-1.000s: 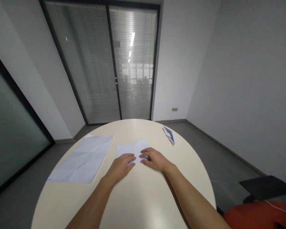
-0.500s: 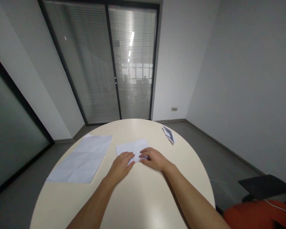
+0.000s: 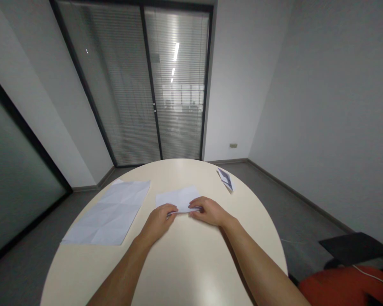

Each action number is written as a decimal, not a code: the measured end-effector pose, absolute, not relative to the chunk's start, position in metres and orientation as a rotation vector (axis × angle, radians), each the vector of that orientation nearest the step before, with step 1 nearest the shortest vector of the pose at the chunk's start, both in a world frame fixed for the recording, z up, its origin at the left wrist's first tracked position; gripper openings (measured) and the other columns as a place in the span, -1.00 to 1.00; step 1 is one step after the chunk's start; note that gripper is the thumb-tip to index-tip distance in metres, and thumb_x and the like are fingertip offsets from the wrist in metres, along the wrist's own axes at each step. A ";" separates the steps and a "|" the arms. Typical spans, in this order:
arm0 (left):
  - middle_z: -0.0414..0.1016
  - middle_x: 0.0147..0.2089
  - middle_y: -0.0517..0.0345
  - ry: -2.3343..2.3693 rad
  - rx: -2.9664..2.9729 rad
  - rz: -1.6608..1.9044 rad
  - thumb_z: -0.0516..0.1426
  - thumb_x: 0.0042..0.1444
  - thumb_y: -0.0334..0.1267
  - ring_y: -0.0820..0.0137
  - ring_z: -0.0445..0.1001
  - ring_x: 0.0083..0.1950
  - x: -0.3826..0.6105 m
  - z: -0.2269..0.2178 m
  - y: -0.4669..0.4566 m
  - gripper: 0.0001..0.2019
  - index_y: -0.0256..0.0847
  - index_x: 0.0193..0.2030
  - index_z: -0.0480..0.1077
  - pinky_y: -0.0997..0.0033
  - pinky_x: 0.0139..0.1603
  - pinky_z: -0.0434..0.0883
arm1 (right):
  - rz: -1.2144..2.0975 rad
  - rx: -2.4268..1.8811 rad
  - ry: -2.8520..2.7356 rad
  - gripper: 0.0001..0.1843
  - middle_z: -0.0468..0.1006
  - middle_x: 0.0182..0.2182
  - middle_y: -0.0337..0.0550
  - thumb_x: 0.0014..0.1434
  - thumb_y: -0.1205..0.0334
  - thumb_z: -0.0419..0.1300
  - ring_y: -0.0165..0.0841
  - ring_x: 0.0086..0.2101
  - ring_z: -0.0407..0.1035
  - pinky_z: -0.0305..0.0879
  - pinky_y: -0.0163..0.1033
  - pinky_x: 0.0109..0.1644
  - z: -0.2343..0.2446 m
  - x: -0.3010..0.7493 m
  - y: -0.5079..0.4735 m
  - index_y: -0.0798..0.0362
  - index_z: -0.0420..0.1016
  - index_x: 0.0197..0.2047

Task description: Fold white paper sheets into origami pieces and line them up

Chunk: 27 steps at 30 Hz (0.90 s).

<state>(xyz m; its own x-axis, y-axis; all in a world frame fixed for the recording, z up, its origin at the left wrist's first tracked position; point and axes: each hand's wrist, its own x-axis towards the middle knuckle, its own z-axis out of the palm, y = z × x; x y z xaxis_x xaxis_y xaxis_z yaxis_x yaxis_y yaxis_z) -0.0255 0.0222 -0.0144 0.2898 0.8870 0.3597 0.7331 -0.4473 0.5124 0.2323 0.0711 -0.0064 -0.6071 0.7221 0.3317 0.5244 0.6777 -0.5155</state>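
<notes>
Round cream table (image 3: 185,263) in a grey room | left hand (image 3: 158,220) and right hand (image 3: 209,210) pinch the near edge of small folded paper (image 3: 178,198), fingers curled shut on it | some folds made, more left | big creased sheet (image 3: 110,212) lies beside, untouched

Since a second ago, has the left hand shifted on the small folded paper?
Yes. The left hand has slid back toward the person, off the top of the small folded paper to its near edge, judged against the large creased sheet, which has stayed put.
</notes>
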 end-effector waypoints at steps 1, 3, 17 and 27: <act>0.63 -0.03 0.05 1.481 2.301 0.927 0.10 0.28 -0.27 0.24 0.59 0.02 -0.027 -0.013 0.023 -0.78 -0.14 -0.09 0.58 0.26 0.10 0.47 | 0.514 -0.986 -2.347 -0.65 0.67 -0.04 -0.03 0.20 0.05 0.31 -0.16 -0.03 0.52 0.38 -0.14 0.09 -0.005 0.234 0.071 0.02 0.65 0.00; 0.63 -0.07 0.06 1.487 2.278 0.993 0.09 0.27 -0.26 0.25 0.59 -0.03 -0.029 -0.011 0.024 -0.78 -0.13 -0.12 0.58 0.28 0.05 0.49 | 0.531 -1.035 -2.311 -0.69 0.68 -0.07 -0.05 0.22 0.10 0.27 -0.18 -0.11 0.54 0.40 -0.17 0.01 -0.003 0.236 0.072 0.02 0.66 -0.02; 0.66 -0.17 0.10 1.702 1.898 1.279 0.16 0.20 -0.08 0.21 0.63 -0.11 -0.036 -0.013 0.029 -0.72 -0.10 0.00 0.49 0.28 -0.04 0.49 | 0.571 -1.207 -1.953 -0.66 0.55 -0.40 -0.20 0.38 -0.01 0.03 -0.30 -0.38 0.40 0.25 -0.25 -0.26 -0.008 0.241 0.081 0.04 0.50 -0.11; 0.64 -0.10 0.10 1.648 1.749 1.564 0.23 0.13 -0.02 0.18 0.59 -0.01 -0.030 -0.002 0.025 -0.69 -0.10 -0.05 0.50 0.26 0.03 0.48 | 0.615 -1.130 -1.812 -0.62 0.57 -0.28 -0.15 0.37 -0.11 0.04 -0.29 -0.32 0.40 0.28 -0.25 -0.27 -0.012 0.240 0.084 0.01 0.42 -0.02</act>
